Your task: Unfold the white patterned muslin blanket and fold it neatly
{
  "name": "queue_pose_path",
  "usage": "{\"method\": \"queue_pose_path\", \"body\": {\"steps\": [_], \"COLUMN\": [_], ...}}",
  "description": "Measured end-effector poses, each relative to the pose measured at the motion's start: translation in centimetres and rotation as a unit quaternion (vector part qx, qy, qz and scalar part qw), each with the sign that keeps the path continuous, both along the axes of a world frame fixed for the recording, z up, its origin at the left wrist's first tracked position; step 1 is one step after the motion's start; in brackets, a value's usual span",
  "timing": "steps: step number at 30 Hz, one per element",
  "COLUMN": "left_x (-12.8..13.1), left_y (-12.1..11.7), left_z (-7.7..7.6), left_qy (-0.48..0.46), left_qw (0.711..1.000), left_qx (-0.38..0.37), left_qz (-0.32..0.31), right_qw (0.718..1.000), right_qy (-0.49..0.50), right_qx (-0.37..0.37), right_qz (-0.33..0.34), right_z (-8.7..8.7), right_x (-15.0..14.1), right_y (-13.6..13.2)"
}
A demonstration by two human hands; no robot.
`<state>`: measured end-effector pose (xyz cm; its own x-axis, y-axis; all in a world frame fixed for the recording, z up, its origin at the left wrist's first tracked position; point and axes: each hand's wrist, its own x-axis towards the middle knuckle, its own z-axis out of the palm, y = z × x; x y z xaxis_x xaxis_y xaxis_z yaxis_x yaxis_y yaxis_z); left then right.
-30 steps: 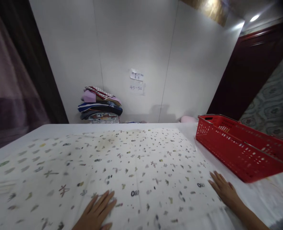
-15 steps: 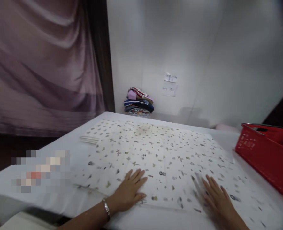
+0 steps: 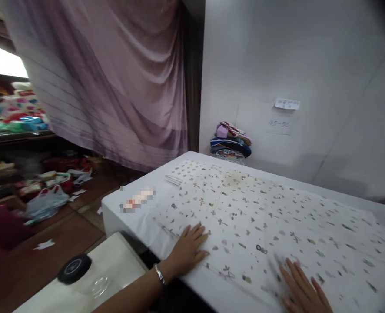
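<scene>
Head view. Patterned cloth lies spread over the white table, its near edge running roughly along the table's front. Left hand rests palm down by that edge, fingers slightly apart and laid over the cloth; it grips nothing. Right hand, partly cut off by the bottom of the view, is also palm down at the cloth, fingers straight and a little apart, clamped on nothing. A blur beside it makes contact pressure impossible to tell.

Reading of the placement: the flat, well-parted palms probably serve to steady or smooth the cloth rather than pinch it. The cloth's spread is likely what keeps its print face exposed; a folded strip sits at its far left corner.

Surroundings: a pixelated patch on the table left of the cloth, contents unreadable. Below the left forearm, a pale surface bearing a black round part; it occupies the floor-side space at left. Stacked fabrics stand beyond the table's far edge, against the wall, which bounds reach that way. Drape hangs behind, partly screening the cluttered area at left.
</scene>
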<state>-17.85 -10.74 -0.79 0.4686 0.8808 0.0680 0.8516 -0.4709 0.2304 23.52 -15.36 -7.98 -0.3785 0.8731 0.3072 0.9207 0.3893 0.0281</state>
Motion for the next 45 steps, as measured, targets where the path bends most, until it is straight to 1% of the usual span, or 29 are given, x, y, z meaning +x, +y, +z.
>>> {"method": "queue_pose_path", "body": {"steps": [3, 4, 6, 8, 10, 13, 15, 17, 19, 24, 28, 32, 36, 40, 45], "left_x": [-2.8, -3.8, -5.8, -7.8, -9.7, -12.2, -13.4, -14.1, -14.4, -13.7, -13.0, -12.8, -12.9, -13.2, -13.8], "left_y": [0.7, 0.9, 1.4, 1.7, 1.7, 1.7, 1.7, 1.9, 2.3, 3.2, 4.0, 4.7, 5.4, 5.6, 5.2], "left_z": [-0.2, -0.2, -0.1, -0.1, 0.0, 0.5, 1.0, 1.4, 1.7, 2.1, 2.5, 3.1, 3.6, 3.4, 2.0], "left_qy": [0.011, 0.013, 0.015, 0.013, 0.009, -0.006, -0.025, -0.043, -0.053, -0.055, -0.034, -0.029, -0.044, -0.091, -0.193], "left_qw": [0.993, 0.987, 0.97, 0.952, 0.928, 0.89, 0.873, 0.865, 0.862, 0.858, 0.868, 0.877, 0.882, 0.875, 0.853], "left_qx": [0.035, 0.044, 0.051, 0.052, 0.057, 0.061, 0.054, 0.037, 0.014, -0.038, -0.06, -0.093, -0.097, -0.087, -0.079], "left_qz": [0.113, 0.157, 0.236, 0.303, 0.369, 0.453, 0.484, 0.499, 0.503, 0.509, 0.491, 0.47, 0.459, 0.467, 0.478], "right_qw": [0.997, 0.996, 0.995, 0.994, 0.993, 0.991, 0.991, 0.992, 0.992, 0.993, 0.993, 0.994, 0.994, 0.992, 0.989], "right_qy": [0.029, 0.034, 0.028, 0.014, 0.008, 0.016, 0.018, 0.013, 0.009, 0.014, 0.001, -0.019, -0.002, 0.009, 0.0], "right_qx": [0.028, 0.025, -0.006, -0.046, -0.074, -0.079, -0.071, -0.068, -0.066, -0.041, -0.047, -0.066, -0.068, -0.092, -0.135], "right_qz": [0.065, 0.078, 0.092, 0.095, 0.096, 0.109, 0.111, 0.107, 0.108, 0.114, 0.105, 0.091, 0.085, 0.082, 0.065], "right_z": [0.7, 0.8, 0.6, 0.3, 0.2, 0.3, 0.2, 0.0, -0.3, -0.7, -0.5, -0.1, 0.2, 0.7, 1.1], "right_x": [-4.7, -5.9, -7.4, -7.8, -7.7, -7.3, -7.2, -7.1, -7.1, -6.9, -7.0, -7.4, -7.9, -8.3, -8.6], "right_y": [1.4, 1.8, 2.1, 2.1, 2.0, 1.8, 1.7, 1.7, 1.7, 1.8, 1.9, 2.0, 2.1, 2.1, 2.4]}}
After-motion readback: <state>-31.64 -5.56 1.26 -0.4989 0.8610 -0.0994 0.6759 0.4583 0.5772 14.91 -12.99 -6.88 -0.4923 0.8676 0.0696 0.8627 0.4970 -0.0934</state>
